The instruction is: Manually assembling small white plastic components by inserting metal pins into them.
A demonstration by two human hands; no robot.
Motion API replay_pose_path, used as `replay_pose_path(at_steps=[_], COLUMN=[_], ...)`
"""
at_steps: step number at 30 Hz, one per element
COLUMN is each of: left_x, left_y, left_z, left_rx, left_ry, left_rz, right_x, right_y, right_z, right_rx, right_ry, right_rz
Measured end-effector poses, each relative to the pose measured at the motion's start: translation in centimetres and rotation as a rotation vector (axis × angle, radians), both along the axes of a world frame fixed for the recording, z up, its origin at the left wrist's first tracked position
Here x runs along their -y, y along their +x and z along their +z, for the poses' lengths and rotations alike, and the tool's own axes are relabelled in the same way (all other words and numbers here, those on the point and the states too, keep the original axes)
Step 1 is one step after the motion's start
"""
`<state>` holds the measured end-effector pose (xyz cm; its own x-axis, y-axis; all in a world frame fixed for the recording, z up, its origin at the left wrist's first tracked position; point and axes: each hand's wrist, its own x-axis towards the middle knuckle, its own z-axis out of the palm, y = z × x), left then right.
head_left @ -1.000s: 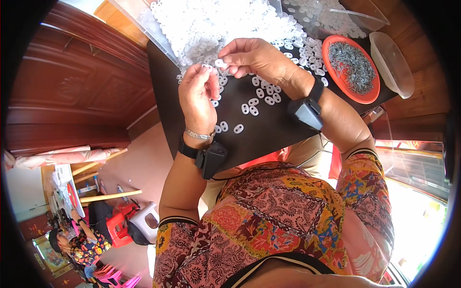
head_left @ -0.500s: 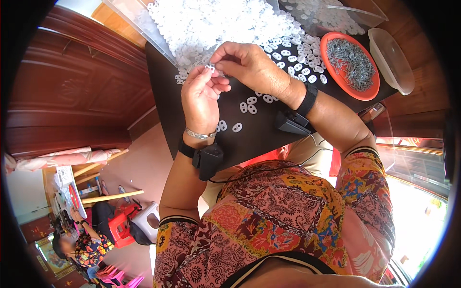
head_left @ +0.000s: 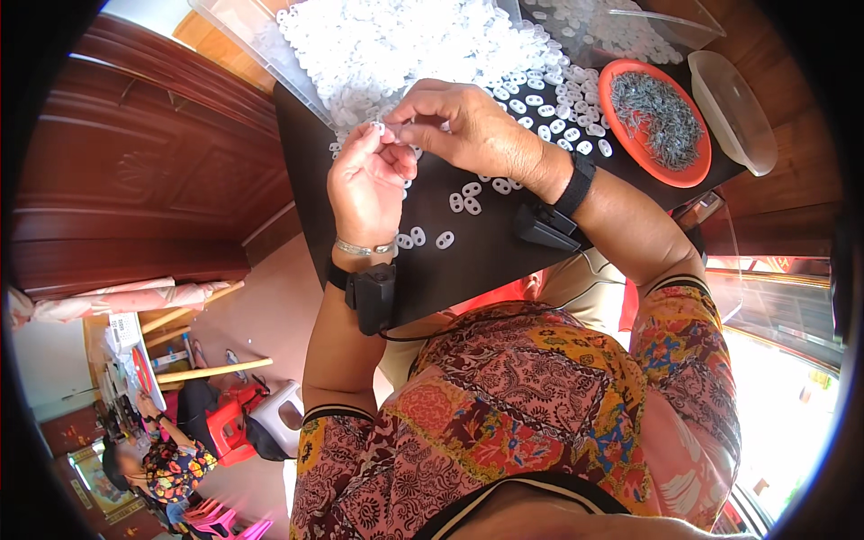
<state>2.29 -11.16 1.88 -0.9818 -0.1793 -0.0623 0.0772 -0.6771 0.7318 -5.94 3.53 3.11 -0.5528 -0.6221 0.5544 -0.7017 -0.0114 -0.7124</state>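
A small white plastic piece (head_left: pixel 378 128) sits pinched between the thumb and forefinger of my left hand (head_left: pixel 367 193), above the dark table. My right hand (head_left: pixel 472 130) is closed beside it, thumb and forefinger pressed together next to the piece. Whatever those right fingertips grip is too small to make out. Below the hands, loose white oval pieces with two holes (head_left: pixel 472 205) lie scattered on the table. Beyond them a large heap of the same white pieces (head_left: pixel 414 45) spills from a clear plastic bin (head_left: pixel 261 45).
An orange-red plate (head_left: pixel 626 135) of thin grey metal pins (head_left: pixel 661 117) stands to the right. Beside it is an empty translucent tray (head_left: pixel 733 117). The dark table's (head_left: pixel 432 279) near edge is close to my body. Another person (head_left: pixel 175 459) is far off at lower left, near a red stool (head_left: pixel 232 423).
Both hands have shifted slightly left, the left hand more so, with the white piece still in its fingertips. My right fingertips have followed and stay close to the piece.
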Motion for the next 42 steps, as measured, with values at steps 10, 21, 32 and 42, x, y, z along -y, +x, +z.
replay_pose_path(at_steps=[10,21,32,42], left_x=[0.3,-0.9,-2.1,-2.2], left_y=[0.0,0.5,0.6,0.8], left_z=[0.3,0.7,0.7,0.7], left_rx=[0.024,0.047,0.056,0.056], left_ry=[-0.061,-0.392,-0.547,-0.532], left_rz=[-0.018,0.169,0.203,0.194], right_x=[-0.4,-0.4,-0.5,-0.4], right_y=[-0.2,-1.3,-0.6,0.2], right_z=[0.9,0.1,0.7,0.5], right_rx=[-0.076,0.916,0.888,0.589], right_ry=[-0.015,-0.142,-0.140,-0.092], right_rz=[0.057,0.144,0.105,0.092])
